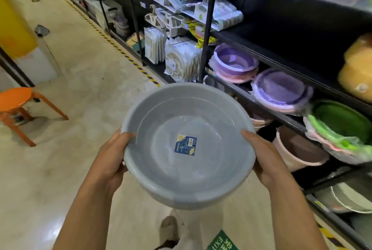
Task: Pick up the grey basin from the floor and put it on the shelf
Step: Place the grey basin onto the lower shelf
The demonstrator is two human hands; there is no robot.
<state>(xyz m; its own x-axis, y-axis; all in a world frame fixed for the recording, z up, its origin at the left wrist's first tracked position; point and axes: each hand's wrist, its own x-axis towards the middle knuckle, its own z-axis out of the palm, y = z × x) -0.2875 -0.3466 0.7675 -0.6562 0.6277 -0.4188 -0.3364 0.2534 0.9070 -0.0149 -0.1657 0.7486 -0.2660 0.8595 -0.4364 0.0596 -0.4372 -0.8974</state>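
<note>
The grey basin (161, 129) is held up off the floor in front of me, its open side facing me and a blue label stuck inside its bottom. My left hand (109, 161) grips the left rim with the thumb over the edge. On the opposite rim my right hand (265, 159) grips the same way. The black shelf (281, 115) runs along the right side, its edge just beyond the basin.
The shelf carries purple basins (235, 62), green basins (342, 123), brown-and-pink tubs (298, 149) and orange ones (356, 76). Packaged goods hang further back. An orange stool (16, 98) stands at the left. A yellow-black floor stripe (120, 50) borders the shelving.
</note>
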